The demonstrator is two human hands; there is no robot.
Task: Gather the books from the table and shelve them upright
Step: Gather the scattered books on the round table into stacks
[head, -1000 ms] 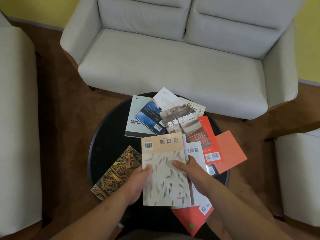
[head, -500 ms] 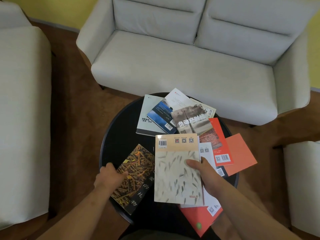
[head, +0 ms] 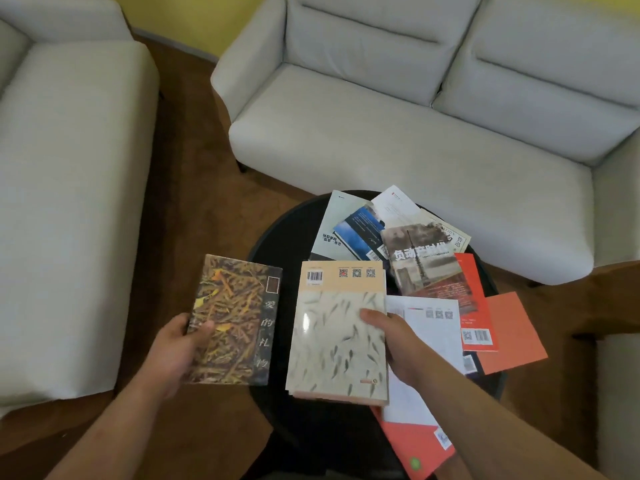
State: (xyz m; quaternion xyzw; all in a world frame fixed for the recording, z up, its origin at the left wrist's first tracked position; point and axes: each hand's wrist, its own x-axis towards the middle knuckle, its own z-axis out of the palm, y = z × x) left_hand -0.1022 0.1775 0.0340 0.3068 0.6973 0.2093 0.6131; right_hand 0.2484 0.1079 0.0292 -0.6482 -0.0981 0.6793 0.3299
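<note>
While the person is looking down over a low table, left hand: gripping the leaf-patterned book at its left edge, thumb lying across the cover, fingers hidden beneath.
Leaf-patterned book: being held face up and roughly level, hanging past the left rim of the round black table and over the brown carpet.
Right hand: grasping the fish-patterned book at its right edge, thumb pressing on the cover, the other fingers tucked out of sight under it.
Fish-patterned book: facing back cover up, barcode and three QR codes showing on its tan far band; sitting just beside the leaf-patterned book without touching it, over the table's near half. Whether it is resting on the table cannot be told.
Loose books: overlapping in a fan across the table's far and right side: a grey-green book, a blue book, a tower-cover book, a red barcoded book, an orange book jutting past the right rim, and a white book lying under the right wrist.
Surroundings: a light grey sofa standing behind the table, a second grey seat flanking it at left.
</note>
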